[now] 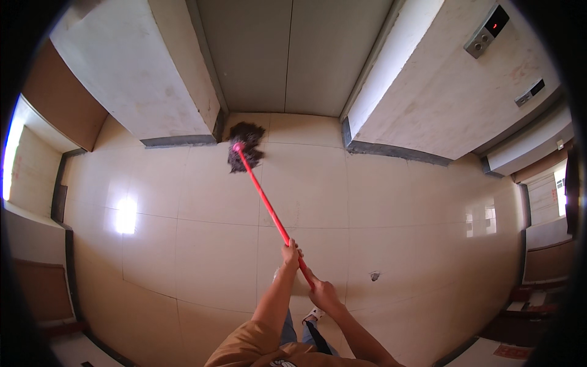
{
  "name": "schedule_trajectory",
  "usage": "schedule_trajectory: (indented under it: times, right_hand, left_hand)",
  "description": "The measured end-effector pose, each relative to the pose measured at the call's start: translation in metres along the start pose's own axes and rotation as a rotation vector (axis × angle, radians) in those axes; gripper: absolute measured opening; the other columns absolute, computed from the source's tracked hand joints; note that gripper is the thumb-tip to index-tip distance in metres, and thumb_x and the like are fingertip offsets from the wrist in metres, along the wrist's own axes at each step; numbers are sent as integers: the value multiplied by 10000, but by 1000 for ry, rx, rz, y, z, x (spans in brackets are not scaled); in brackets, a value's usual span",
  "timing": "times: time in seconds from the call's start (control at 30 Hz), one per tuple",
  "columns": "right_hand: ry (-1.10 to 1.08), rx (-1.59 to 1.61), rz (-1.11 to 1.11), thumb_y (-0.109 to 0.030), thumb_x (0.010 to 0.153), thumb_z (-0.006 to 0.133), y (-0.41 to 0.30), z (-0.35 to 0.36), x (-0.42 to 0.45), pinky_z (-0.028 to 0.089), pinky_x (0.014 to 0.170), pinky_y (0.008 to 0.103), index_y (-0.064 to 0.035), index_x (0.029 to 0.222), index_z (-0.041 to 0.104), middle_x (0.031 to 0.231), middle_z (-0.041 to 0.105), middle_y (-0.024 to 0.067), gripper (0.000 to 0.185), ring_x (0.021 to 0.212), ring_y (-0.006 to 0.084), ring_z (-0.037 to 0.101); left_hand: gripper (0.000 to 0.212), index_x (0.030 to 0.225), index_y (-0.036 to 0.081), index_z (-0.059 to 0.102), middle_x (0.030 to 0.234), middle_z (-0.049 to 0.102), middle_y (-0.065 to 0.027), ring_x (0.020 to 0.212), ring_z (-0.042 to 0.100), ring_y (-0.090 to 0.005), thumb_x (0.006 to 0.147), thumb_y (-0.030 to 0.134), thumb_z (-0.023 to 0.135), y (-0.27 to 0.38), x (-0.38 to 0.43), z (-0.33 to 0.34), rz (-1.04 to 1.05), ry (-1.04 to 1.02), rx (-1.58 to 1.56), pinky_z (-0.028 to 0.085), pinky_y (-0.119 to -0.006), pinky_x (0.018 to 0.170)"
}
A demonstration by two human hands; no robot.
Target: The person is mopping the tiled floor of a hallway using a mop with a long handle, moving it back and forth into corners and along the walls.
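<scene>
A mop with a red handle (268,204) slants from my hands up to the left. Its dark, shaggy head (246,133) lies on the tiled floor (302,183), beside the left wall corner and just before the closed metal elevator doors (286,59). My left hand (291,253) is wrapped round the lower part of the handle. Closer to my body, my right hand (323,293) grips the handle near its end. A pink socket (238,147) joins handle and mop head.
Wall blocks with dark baseboards flank the doors, one on the left (137,78) and one on the right (403,87). An elevator call panel (487,31) is on the right one. A small dark damaged spot (375,276) marks the floor. My shoe (314,314) shows below my hands.
</scene>
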State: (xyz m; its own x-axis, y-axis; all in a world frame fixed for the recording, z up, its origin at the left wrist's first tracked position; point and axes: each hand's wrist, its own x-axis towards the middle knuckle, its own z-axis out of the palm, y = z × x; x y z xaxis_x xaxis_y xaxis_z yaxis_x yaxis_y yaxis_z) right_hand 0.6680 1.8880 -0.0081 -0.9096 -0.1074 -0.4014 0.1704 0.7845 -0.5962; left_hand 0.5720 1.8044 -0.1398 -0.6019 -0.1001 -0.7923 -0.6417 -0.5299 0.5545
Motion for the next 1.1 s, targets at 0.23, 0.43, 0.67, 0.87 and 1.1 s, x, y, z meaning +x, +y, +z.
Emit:
schedule_trajectory:
  times: [0.23,0.43,0.67,0.87,1.1]
  right_hand:
    - [-193,134,93,-72,620,484,31,-76,-111,400,595,275,-150,1101,349,861,496,150,506,664,279,503]
    - [-139,183,404,-121,629,529,55,-161,-220,393,580,230,-102,1006,457,803,539,128,384,587,170,502]
    - [80,338,487,-130,635,551,2,-164,-214,375,566,194,-61,948,500,657,541,57,325,579,55,449]
    - [135,312,63,-103,688,509,-2,-55,-92,382,627,202,-69,1033,425,835,534,110,357,707,75,485]
    - [45,317,68,-188,709,451,5,30,-10,395,517,336,-95,1134,263,699,494,205,474,572,327,490]
  left_hand:
    - [130,787,2,368,667,450,-119,598,486,-240,753,126,350,-58,-95,-10,-535,-248,-93,461,-389,562]
    - [140,776,-50,396,743,483,-143,665,521,-249,734,80,428,-120,-217,43,-596,-540,-7,463,-345,619]
    - [109,694,-66,411,637,510,-156,578,544,-244,705,42,417,-93,-219,52,-433,-501,125,486,-334,513]
    - [126,658,20,435,539,463,-87,470,510,-217,736,104,384,-101,1,-2,-187,-372,160,444,-346,422]
    - [142,597,4,446,504,491,-109,379,487,-214,694,106,438,17,26,-9,-39,-94,835,411,-337,318]
